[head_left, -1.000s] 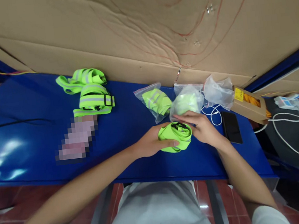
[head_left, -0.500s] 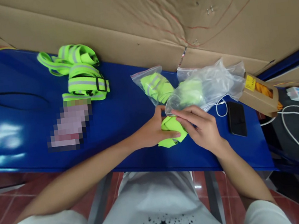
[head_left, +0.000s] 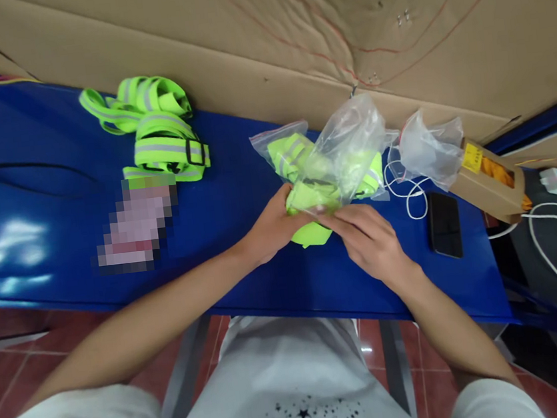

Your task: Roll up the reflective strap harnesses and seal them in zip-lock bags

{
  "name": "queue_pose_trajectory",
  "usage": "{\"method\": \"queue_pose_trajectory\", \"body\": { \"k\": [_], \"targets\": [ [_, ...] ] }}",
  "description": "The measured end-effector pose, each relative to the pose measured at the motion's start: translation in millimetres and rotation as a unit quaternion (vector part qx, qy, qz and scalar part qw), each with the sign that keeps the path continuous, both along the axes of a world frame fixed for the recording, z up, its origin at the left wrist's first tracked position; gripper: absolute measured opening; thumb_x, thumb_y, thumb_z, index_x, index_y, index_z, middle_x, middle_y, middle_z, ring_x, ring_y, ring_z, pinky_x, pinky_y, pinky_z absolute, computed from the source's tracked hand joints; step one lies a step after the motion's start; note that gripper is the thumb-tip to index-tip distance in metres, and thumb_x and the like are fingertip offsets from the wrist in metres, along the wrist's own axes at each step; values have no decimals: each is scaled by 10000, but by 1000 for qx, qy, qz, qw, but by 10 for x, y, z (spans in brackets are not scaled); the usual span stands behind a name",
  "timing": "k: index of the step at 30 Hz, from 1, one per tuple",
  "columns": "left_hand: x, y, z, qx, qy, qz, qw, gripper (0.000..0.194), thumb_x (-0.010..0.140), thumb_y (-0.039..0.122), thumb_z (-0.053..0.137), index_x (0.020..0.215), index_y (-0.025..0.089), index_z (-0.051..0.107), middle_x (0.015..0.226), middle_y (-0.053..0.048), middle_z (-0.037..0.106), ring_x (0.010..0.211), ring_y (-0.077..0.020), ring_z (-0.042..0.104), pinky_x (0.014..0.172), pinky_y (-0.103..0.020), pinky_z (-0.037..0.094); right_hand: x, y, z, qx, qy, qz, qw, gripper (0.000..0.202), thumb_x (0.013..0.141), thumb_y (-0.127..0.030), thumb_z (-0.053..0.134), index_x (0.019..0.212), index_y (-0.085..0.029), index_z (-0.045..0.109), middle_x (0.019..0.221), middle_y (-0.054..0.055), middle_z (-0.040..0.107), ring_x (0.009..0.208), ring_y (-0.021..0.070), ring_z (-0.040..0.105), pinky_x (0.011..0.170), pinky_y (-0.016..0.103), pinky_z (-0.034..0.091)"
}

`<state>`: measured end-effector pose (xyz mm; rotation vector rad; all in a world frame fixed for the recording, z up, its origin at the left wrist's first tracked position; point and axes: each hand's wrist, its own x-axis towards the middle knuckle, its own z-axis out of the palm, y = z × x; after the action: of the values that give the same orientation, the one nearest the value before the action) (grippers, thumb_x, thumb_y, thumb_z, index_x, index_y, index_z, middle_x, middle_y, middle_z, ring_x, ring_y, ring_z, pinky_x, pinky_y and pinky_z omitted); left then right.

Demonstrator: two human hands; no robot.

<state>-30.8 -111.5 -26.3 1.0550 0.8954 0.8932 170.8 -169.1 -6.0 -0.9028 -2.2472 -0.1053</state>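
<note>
Neon-green folded strap [head_left: 311, 231] is pinched in the closed fingers of the left hand [head_left: 271, 226] above the blue table [head_left: 256, 191]; the clear bag [head_left: 346, 144] mouth is gripped by the right hand [head_left: 369, 242]. Both seem light, limp, slippery, best held at edges.

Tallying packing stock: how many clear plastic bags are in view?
3: one zip bag holding a band, one clear bag at the hands, one crumpled bag by the box; others may be hidden.
</note>
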Motion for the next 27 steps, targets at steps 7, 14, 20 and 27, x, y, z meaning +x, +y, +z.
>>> {"method": "queue_pose_trajectory", "body": {
  "k": [7, 14, 20, 27],
  "targets": [
    [24, 38, 46, 12, -122, 58, 991, 633, 780, 415, 909, 1280, 203, 583, 1304, -91, 716, 1175, -249, 709, 1020, -396, 581, -88, 22, -53, -89, 194, -99, 972, 446, 937, -188, 760, 1355, -286, 638, 1251, 82, 723, 1194, 243, 694, 1031, 428, 595],
    [112, -80, -69, 131, -92, 29, 987, 788, 811, 497, 867, 1442, 214, 488, 1510, -183, 610, 1411, -346, 606, 1221, -547, 470, -313, 81, -267, -401, 423, -64, 810, 547, 932, -632, 701, 1326, -260, 622, 1315, 98, 726, 1200, 238, 703, 1035, 401, 607],
    [77, -116, -63, 129, -130, -90, 979, 981, 751, 597, 898, 1542, 248, 436, 1629, -189, 495, 1529, -387, 478, 1254, -576, 431, -307, 125, -182, -380, 494, -104, 775, 480, 841, -583, 819, 1145, -239, 676, 1168, 65, 767, 1071, 232, 714, 963, 373, 605],
    [-35, 11, 61, 231, -93, 54, 967, 662, 823, 661, 816, 1304, 233, 660, 1335, -105, 729, 1358, -328, 644, 1169, -479, 526, -296, 127, 72, -345, 442, -73, 824, 425, 768, -470, 912, 1064, -245, 704, 991, 21, 746, 933, 210, 678, 833, 339, 586]
  ]
}}
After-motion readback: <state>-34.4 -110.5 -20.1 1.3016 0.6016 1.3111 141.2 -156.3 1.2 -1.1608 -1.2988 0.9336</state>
